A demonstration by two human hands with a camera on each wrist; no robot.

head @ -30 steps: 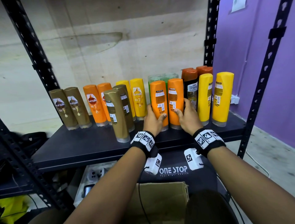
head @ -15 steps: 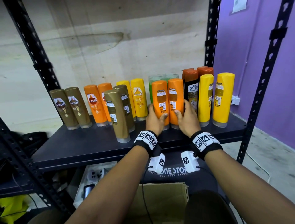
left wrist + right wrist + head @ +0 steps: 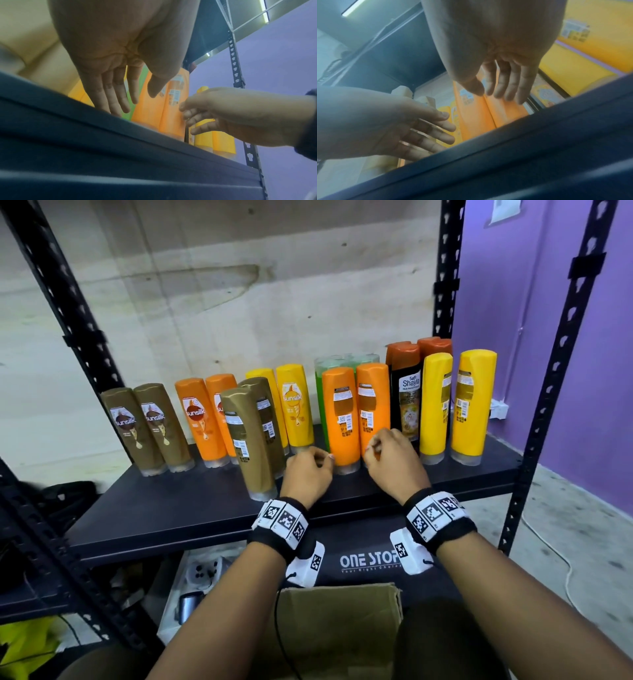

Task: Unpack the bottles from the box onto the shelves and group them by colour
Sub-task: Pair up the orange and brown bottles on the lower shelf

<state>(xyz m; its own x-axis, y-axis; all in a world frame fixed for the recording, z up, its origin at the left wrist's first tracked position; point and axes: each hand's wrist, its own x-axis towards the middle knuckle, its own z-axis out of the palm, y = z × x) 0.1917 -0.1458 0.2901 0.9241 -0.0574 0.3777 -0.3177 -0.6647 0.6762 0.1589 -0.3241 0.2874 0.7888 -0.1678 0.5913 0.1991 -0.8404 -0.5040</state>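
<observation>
Two orange bottles (image 3: 339,419) (image 3: 371,409) stand side by side, labels facing me, on the dark shelf board (image 3: 171,508), just in front of green bottles (image 3: 322,371). My left hand (image 3: 318,462) hovers just left of their bases and my right hand (image 3: 375,446) in front of the right one; neither holds anything. The wrist views show the fingers of the left hand (image 3: 116,97) and the right hand (image 3: 501,86) loosely extended and off the orange bottles (image 3: 154,108) (image 3: 488,115). The cardboard box (image 3: 342,628) sits below, between my forearms.
Along the shelf stand a brown pair (image 3: 147,429), an orange pair (image 3: 202,419), a second brown pair further forward (image 3: 250,440), a yellow pair (image 3: 294,405), dark orange-capped bottles (image 3: 406,395) and two yellow ones (image 3: 472,405). Black uprights (image 3: 548,371) frame the shelf. Bare board lies front left.
Both hands have let go of the two orange bottles and drawn back a little toward the shelf's front edge. The bottles stay standing where they were.
</observation>
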